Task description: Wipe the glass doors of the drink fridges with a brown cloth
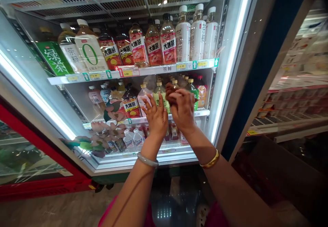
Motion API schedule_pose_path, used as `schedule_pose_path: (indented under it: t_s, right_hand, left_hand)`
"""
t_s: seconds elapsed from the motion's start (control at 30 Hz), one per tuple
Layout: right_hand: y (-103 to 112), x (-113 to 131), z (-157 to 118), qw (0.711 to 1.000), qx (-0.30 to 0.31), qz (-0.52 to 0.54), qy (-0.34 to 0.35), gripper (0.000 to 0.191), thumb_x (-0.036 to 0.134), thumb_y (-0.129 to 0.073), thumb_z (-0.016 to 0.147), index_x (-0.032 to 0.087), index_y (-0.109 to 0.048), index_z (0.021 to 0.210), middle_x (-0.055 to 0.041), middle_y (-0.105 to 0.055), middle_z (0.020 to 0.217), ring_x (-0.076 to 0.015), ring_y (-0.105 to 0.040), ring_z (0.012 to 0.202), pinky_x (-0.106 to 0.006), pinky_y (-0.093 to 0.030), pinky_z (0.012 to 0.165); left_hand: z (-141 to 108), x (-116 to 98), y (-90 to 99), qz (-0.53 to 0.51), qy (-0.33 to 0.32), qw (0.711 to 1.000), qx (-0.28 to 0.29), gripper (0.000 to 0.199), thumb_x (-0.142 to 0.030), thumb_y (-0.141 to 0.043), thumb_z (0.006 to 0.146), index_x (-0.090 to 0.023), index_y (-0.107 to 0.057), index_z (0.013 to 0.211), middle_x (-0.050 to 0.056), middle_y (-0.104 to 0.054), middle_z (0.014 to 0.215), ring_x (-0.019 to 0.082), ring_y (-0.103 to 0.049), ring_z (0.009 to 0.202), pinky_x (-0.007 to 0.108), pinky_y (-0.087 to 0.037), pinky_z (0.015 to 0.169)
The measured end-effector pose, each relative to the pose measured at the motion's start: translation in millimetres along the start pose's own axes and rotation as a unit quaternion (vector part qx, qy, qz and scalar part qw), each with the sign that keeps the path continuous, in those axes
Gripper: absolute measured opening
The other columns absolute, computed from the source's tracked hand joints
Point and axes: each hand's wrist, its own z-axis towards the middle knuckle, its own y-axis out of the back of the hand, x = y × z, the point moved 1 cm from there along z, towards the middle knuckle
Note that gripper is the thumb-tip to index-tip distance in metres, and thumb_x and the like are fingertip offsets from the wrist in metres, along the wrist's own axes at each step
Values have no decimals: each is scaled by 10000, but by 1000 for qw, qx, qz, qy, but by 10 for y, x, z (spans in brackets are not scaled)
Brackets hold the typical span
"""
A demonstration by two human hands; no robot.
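Observation:
My right hand is closed around a crumpled brown cloth, held up in front of the middle shelf of a lit drinks fridge. Beside it on the left, my left hand is raised with its fingers spread and appears to lie against the glass door, which shows small light reflections. Behind the hands stand a bottle with a pale green label, partly covered by my fingers, and a green-labelled bottle. Leaf-shaped decals mark the lower left of the glass.
Tea bottles fill the upper shelf above a price-tag strip. Small bottles sit on the bottom shelf. A red-framed cabinet stands at left. Blurred shelves of packaged goods are at right.

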Motion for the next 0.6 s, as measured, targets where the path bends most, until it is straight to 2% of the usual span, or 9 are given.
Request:
schedule_pose_path:
  t_s: [0.07, 0.13, 0.2, 0.27, 0.33, 0.37, 0.5, 0.53, 0.6]
  right_hand:
    - [-38, 55, -87, 997, 68, 9, 28, 288, 101, -548, 845, 254, -685, 1047, -75, -631, 1206, -251, -538, 1190, -426, -435, 1087]
    - [-4, -11, -97, 998, 65, 9, 20, 245, 102, -544, 830, 250, -685, 964, -67, -655, 1128, -250, -560, 1115, -429, -456, 1046]
    - [70, -149, -34, 1000, -9, 5, -10, 241, 99, -509, 822, 249, -660, 935, -68, -651, 1070, -254, -567, 1077, -460, -454, 1036]
    - [124, -259, 39, 994, -105, -3, -40, 283, 95, -482, 799, 245, -637, 983, -83, -622, 1080, -267, -559, 1111, -495, -441, 1055]
    - [120, -273, 59, 987, -150, -13, -52, 330, 101, -474, 792, 235, -628, 1052, -106, -596, 1124, -282, -541, 1161, -522, -424, 1074]
    - [97, -244, 42, 989, -138, -15, -48, 334, 109, -481, 799, 233, -631, 1070, -113, -590, 1143, -287, -531, 1173, -526, -420, 1075]
    - [38, -152, -97, 1000, -23, -11, -14, 271, 130, -523, 811, 249, -655, 1015, -90, -601, 1152, -279, -520, 1149, -493, -432, 1056]
    - [64, -186, -113, 1000, -16, -8, -9, 261, 124, -522, 803, 249, -652, 991, -82, -608, 1132, -273, -530, 1132, -486, -437, 1050]
    - [164, -326, -96, 999, -38, -10, -6, 256, 113, -505, 788, 250, -632, 963, -71, -615, 1077, -267, -554, 1096, -491, -441, 1042]
  left_hand:
    - [-11, 32, -8, 4, -8, 1000, 0, 646, -178, -449, 976, -217, -373, 1616, 57, -40, 1747, 296, 133, 1606, 620, 60, 1294]
    - [-32, 45, -20, 13, -23, 1000, 4, 648, -179, -438, 981, -199, -354, 1623, 78, -87, 1744, 288, 105, 1612, 618, 41, 1299]
    - [-74, 22, -54, 22, -50, 998, 12, 642, -187, -419, 994, -168, -330, 1629, 107, -114, 1738, 284, 84, 1614, 617, 19, 1301]
    - [-143, -32, -124, 26, -89, 995, 31, 640, -191, -405, 1003, -148, -308, 1635, 125, -131, 1732, 272, 52, 1618, 595, 0, 1309]
    - [-233, -94, -223, 23, -125, 990, 58, 653, -188, -403, 1005, -147, -276, 1644, 128, -136, 1730, 259, 15, 1621, 572, -14, 1317]
    - [-278, -119, -275, 20, -134, 988, 69, 666, -186, -409, 1002, -149, -257, 1650, 130, -139, 1730, 255, -6, 1622, 564, -20, 1321]
    - [-397, -163, -418, 11, -122, 989, 79, 732, -181, -448, 979, -153, -191, 1664, 139, -165, 1728, 243, -71, 1623, 537, -40, 1333]
    - [-403, -171, -429, 12, -119, 990, 74, 747, -196, -459, 977, -144, -173, 1665, 147, -155, 1728, 248, -67, 1623, 542, -38, 1332]
    - [-389, -200, -421, 17, -121, 991, 62, 771, -237, -465, 983, -124, -130, 1668, 160, -119, 1730, 263, -25, 1622, 568, -13, 1321]
